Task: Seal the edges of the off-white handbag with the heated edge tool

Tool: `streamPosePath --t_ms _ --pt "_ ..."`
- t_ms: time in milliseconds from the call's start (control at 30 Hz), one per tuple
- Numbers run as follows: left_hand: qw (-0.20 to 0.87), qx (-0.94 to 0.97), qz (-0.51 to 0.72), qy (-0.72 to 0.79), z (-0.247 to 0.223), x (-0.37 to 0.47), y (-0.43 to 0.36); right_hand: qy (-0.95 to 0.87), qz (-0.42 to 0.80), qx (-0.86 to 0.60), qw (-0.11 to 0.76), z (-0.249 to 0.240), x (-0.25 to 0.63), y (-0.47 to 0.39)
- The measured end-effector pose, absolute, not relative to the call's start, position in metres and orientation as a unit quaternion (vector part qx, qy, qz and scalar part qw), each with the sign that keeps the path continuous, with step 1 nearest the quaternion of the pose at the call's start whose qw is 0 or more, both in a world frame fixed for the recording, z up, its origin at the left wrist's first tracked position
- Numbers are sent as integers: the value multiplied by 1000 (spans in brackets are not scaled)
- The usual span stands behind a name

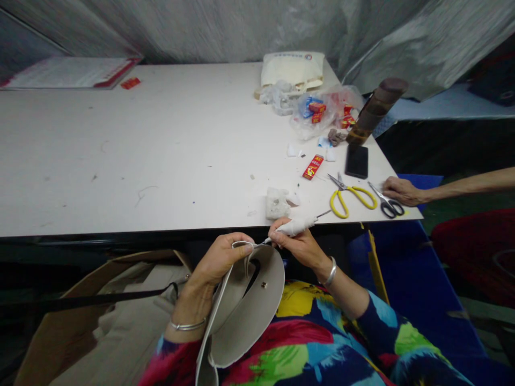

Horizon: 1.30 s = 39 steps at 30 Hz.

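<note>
My left hand [223,257] is closed on the upper edge of a beige bag [253,321], thumb on the near side. The bag hangs open over my lap; a small metal snap and a dark strip show on its inside. My right hand [300,244] is closed around an awl [295,227] with a white wrapped handle, its thin metal spike pointing right, away from the bag. The right fingertips are also close to the bag's top edge; whether they pinch it I cannot tell. A whitish lump [277,203] sits on the table just beyond this hand.
Yellow-handled scissors [352,197], black-handled snips [390,206], a phone [357,161], a red box [313,167] and a bottle [376,111] lie or stand at the table's right. Another person's hand [402,191] rests at the right edge. A carton [52,321] of beige pieces is at left.
</note>
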<state>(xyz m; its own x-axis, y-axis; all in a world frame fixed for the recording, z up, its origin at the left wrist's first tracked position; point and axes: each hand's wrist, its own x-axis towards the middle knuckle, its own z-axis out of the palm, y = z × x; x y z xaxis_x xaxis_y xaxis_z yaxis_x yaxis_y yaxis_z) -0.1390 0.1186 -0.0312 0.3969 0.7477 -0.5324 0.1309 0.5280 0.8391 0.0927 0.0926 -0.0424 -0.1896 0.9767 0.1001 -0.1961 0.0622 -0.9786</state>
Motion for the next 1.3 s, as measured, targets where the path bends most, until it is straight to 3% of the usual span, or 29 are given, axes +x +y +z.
streamPosePath --t_ms 300,400,533,633,900,1300 --pt "687 454 271 499 -32 -128 112 -535 572 -374 497 -46 91 101" --pt "688 433 295 503 -38 -128 113 -656 478 -337 478 -42 95 102" --pt "711 393 315 490 -40 -129 114 -854 253 -286 353 -31 99 93" --pt "714 387 320 487 -36 -128 113 -884 195 -298 304 -29 103 83" --pt "652 446 315 526 -25 -127 103 -613 401 -399 552 -49 93 66" --pt "545 526 320 569 -3 -147 83 -478 472 -456 584 -47 74 51"
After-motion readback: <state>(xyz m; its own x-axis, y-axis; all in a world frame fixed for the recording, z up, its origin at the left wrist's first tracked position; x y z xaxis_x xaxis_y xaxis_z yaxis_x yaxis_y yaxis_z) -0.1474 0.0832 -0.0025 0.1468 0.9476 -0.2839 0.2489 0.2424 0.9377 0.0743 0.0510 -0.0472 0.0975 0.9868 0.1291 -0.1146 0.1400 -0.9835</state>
